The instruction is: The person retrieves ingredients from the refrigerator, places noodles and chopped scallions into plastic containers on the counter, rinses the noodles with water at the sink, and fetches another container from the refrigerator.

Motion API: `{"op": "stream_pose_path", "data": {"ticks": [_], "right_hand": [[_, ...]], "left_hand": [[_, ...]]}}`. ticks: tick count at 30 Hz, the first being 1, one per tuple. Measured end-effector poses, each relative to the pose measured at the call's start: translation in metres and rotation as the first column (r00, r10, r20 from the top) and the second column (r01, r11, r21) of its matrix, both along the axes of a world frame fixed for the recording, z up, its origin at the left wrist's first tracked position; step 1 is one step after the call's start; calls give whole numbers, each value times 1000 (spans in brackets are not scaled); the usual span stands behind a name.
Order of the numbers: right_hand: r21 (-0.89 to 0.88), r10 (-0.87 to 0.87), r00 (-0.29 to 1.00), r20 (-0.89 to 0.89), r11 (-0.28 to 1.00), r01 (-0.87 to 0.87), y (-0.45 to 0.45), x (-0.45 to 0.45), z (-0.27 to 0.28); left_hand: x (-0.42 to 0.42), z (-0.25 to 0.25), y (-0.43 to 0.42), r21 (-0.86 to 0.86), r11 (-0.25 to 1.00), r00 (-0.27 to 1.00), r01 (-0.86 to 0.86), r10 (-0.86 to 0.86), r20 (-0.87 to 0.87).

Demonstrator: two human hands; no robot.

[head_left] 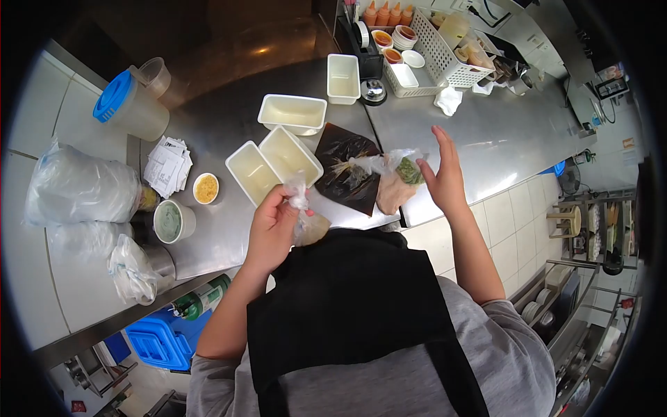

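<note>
My left hand pinches the twisted neck of a small clear plastic bag with pale, brownish contents, close to my apron. My right hand is raised with its fingers apart and holds nothing. Beside it, on the counter, lie a small bag of chopped greens and a bag with pinkish-beige contents. Between my hands rests a tied bag of dark brown liquid. Just beyond my left hand stand cream rectangular tubs, one next to another.
More cream tubs stand farther back near a call bell. At left are a bowl of yellow bits, a white tub, paper slips and a blue-lidded jug. A white basket holds supplies at back right.
</note>
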State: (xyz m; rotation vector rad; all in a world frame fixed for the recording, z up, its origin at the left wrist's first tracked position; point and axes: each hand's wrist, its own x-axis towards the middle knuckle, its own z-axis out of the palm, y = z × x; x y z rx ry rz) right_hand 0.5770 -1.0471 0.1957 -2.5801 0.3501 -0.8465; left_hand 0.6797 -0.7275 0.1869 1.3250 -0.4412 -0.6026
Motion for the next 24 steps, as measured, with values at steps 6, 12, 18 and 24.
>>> {"op": "stream_pose_path", "data": {"ticks": [6, 12, 18, 24], "right_hand": [[905, 487, 793, 366, 11, -424, 98, 0, -25], [872, 464, 772, 435, -432, -232, 127, 9, -21], [919, 333, 882, 334, -324, -225, 140, 27, -16], [821, 357, 934, -10, 536, -196, 143, 90, -7]], "left_hand": [[-1, 52, -18, -482, 851, 881, -209, -49, -470], [-12, 62, -32, -225, 972, 998, -66, 65, -12], [36, 45, -9, 126, 986, 990, -108, 95, 104], [139, -7, 34, 457, 811, 801, -366, 24, 599]]}}
